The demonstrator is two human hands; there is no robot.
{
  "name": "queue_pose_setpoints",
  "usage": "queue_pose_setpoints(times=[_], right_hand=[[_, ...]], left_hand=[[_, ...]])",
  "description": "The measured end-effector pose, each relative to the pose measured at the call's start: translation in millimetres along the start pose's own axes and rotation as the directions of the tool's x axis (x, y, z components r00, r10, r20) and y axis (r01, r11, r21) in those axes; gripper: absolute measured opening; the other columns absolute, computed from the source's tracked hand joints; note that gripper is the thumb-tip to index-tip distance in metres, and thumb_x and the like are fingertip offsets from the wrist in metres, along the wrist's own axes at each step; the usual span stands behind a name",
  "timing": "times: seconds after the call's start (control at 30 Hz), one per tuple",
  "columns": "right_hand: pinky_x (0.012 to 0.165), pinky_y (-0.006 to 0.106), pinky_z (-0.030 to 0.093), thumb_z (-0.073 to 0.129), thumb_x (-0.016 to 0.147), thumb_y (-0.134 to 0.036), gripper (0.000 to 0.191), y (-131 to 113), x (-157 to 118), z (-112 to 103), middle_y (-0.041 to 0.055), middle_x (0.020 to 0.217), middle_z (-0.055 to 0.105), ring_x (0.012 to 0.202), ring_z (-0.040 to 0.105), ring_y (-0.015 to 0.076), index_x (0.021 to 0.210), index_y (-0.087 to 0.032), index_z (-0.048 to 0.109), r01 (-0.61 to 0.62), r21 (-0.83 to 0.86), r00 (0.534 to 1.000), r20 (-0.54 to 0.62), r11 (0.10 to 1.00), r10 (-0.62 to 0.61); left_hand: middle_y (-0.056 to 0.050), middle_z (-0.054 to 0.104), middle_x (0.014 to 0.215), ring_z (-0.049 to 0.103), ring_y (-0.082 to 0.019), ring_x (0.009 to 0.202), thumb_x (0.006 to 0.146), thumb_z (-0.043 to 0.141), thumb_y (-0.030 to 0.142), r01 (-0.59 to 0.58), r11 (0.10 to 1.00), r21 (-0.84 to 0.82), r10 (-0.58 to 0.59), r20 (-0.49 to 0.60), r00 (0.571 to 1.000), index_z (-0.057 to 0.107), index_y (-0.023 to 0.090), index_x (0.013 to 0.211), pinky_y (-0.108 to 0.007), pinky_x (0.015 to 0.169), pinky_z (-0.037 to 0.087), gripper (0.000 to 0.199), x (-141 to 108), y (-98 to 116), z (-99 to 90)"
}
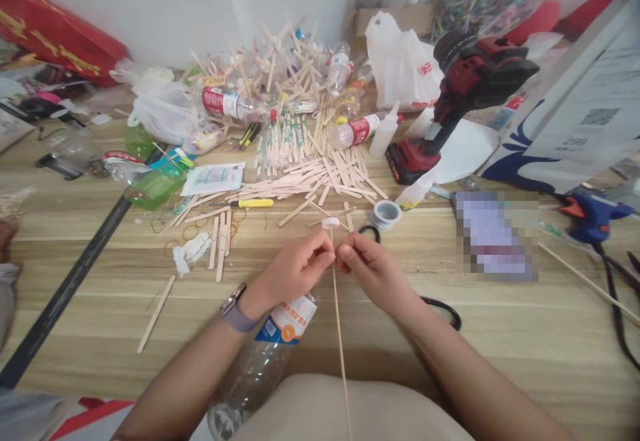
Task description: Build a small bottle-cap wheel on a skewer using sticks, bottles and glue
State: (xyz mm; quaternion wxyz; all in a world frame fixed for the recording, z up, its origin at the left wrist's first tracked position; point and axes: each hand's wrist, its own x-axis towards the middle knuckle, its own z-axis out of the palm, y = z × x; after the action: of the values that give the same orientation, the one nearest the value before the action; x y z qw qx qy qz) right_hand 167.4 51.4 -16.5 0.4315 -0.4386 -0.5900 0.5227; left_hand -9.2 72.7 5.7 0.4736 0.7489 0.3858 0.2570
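Left hand [295, 264] seems to have a thin wooden stick [340, 334] pinched just below the little white ring-like piece [330, 223] at its top, probably to steady that end while the long tail runs back toward the near edge of the surface [480, 321]. Right hand [375, 271] has its fingertips bunched just beside it, can't tell if they're gripping too. Loose craft sticks [345, 169] lie toward the far edge, presumably for elbow room.

Squarish watch [233, 299], mauve-grey band [242, 319], left wrist [250, 305]; beige top [400, 407], seemingly plain; forearms [185, 364] bare.
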Motion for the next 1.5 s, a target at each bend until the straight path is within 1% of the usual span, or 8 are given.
queue_pose_setpoints(times=[0.13, 0.27, 0.33, 0.47, 0.73, 0.93, 1.3, 1.5], right_hand=[[0.066, 0.029, 0.042, 0.052, 0.091, -0.056, 0.038, 9, 0, 2, -0.0003, 0.070, 0.055, 0.066, 0.050, 0.0148, 0.072, -0.022, 0.050, -0.043, 0.188, 0.998, -0.036, 0.981, 0.050], [0.066, 0.030, 0.043, 0.057, 0.088, -0.055, 0.037, 11, 0, 6, -0.0007, 0.070, 0.055, 0.065, 0.049, 0.0144, 0.072, -0.023, 0.047, -0.090, 0.346, 0.991, -0.062, 0.934, 0.119], [0.065, 0.030, 0.043, 0.061, 0.084, -0.056, 0.038, 9, 1, 7, -0.0008, 0.069, 0.055, 0.064, 0.048, 0.0145, 0.071, -0.023, 0.048, -0.112, 0.404, 0.988, -0.056, 0.908, 0.147], [0.065, 0.029, 0.043, 0.067, 0.081, -0.054, 0.036, 8, 1, 7, -0.0005, 0.069, 0.055, 0.064, 0.048, 0.0144, 0.071, -0.022, 0.052, -0.146, 0.482, 0.981, -0.041, 0.864, 0.189], [0.064, 0.027, 0.042, 0.069, 0.081, -0.051, 0.035, 6, 0, 6, -0.0012, 0.068, 0.056, 0.064, 0.048, 0.0132, 0.069, -0.022, 0.055, -0.164, 0.544, 0.977, -0.028, 0.823, 0.213], [0.062, 0.026, 0.040, 0.072, 0.078, -0.051, 0.036, 7, 0, 7, -0.0027, 0.065, 0.056, 0.062, 0.047, 0.0121, 0.067, -0.022, 0.054, -0.138, 0.534, 0.978, -0.062, 0.834, 0.201], [0.065, 0.029, 0.046, 0.068, 0.077, -0.056, 0.035, 11, 2, 4, 0.0010, 0.079, 0.061, 0.066, 0.053, 0.0138, 0.073, -0.023, 0.056, -0.146, 0.369, 0.961, -0.169, 0.918, 0.221], [0.053, 0.027, 0.039, 0.063, 0.080, -0.058, 0.038, 16, 1, 1, -0.0020, 0.059, 0.055, 0.055, 0.048, 0.0133, 0.072, -0.022, 0.055, -0.213, 0.146, 0.949, -0.204, 0.966, 0.240]], left_hand=[[0.000, 0.056, 0.078, 0.051, -0.013, 0.070, 0.091, 0.053, 0.035, 0.120, 0.961, -0.249, -0.131, -0.030, 0.991, 0.053, 0.017, 0.099, -0.026, 0.064, 0.041, 0.020, 2, -3, -1.2], [0.000, 0.062, 0.077, 0.053, -0.014, 0.067, 0.088, 0.056, 0.032, 0.248, 0.964, -0.098, -0.259, -0.124, 0.958, 0.062, 0.016, 0.101, -0.026, 0.061, 0.040, 0.021, 4, -3, -3.7], [0.000, 0.064, 0.074, 0.054, -0.014, 0.065, 0.087, 0.056, 0.029, 0.262, 0.965, 0.020, -0.257, -0.142, 0.956, 0.067, 0.016, 0.092, -0.026, 0.061, 0.039, 0.017, 4, 0, -4.6], [0.001, 0.058, 0.067, 0.050, -0.013, 0.061, 0.086, 0.057, 0.024, 0.198, 0.966, 0.168, -0.176, -0.135, 0.975, 0.071, 0.017, 0.079, -0.026, 0.060, 0.037, 0.017, 3, 4, -4.9], [0.002, 0.055, 0.080, 0.049, -0.010, 0.065, 0.084, 0.056, 0.020, 0.182, 0.978, 0.099, -0.168, -0.140, 0.976, 0.067, 0.017, 0.076, -0.023, 0.060, 0.037, 0.014, 2, 0, 0.0], [0.005, 0.052, 0.063, 0.047, -0.010, 0.061, 0.086, 0.051, 0.023, 0.238, 0.971, -0.027, -0.239, -0.081, 0.968, 0.060, 0.017, 0.074, -0.022, 0.057, 0.035, 0.016, 3, 3, 3.3], [-0.001, 0.068, 0.078, 0.059, -0.016, 0.073, 0.086, 0.054, 0.032, 0.314, 0.945, -0.092, -0.322, -0.105, 0.941, 0.068, 0.017, 0.085, -0.026, 0.066, 0.043, 0.021, 5, 1, 4.0], [-0.001, 0.068, 0.078, 0.058, -0.014, 0.072, 0.082, 0.061, 0.034, 0.302, 0.915, -0.268, -0.344, -0.125, 0.931, 0.069, 0.018, 0.086, -0.025, 0.067, 0.043, 0.019, 6, -6, 4.3]])
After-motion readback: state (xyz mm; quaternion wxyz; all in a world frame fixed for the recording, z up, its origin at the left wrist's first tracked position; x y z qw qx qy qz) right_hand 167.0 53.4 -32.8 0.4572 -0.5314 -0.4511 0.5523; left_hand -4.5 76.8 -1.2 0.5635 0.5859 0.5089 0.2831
